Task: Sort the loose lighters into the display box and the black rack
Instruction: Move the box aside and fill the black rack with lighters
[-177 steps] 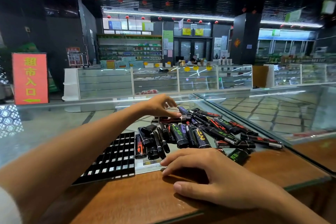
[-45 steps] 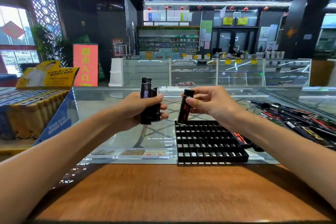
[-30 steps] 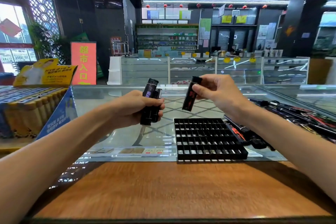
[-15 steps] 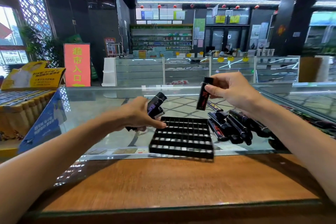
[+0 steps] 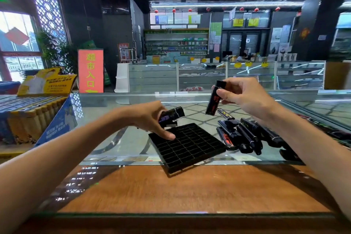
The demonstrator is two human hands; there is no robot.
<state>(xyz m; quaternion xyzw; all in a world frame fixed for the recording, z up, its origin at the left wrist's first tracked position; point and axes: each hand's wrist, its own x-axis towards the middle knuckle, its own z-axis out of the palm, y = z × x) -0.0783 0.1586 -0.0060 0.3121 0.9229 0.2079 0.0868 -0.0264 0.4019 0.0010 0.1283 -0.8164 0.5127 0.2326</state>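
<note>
The black rack (image 5: 190,146), a grid of small slots, lies skewed on the glass counter. My left hand (image 5: 150,118) grips a couple of black lighters (image 5: 171,116) while its fingertips press on the rack's left corner. My right hand (image 5: 241,95) pinches a black lighter with red print (image 5: 215,100) by its top, held upright above the rack's far right side. A pile of loose black lighters (image 5: 245,135) lies just right of the rack. The blue and yellow display box (image 5: 28,118) stands at the far left, filled with rows of lighters.
A wooden counter strip (image 5: 180,188) runs along the near edge below the glass top (image 5: 117,138). More loose lighters trail off at the far right edge (image 5: 330,129). A red sign and glass showcases stand beyond the counter.
My left hand dropped to the rack and turned it askew, its lighters now tilted sideways. My right hand stays raised with its lighter. The view shifted slightly right.
</note>
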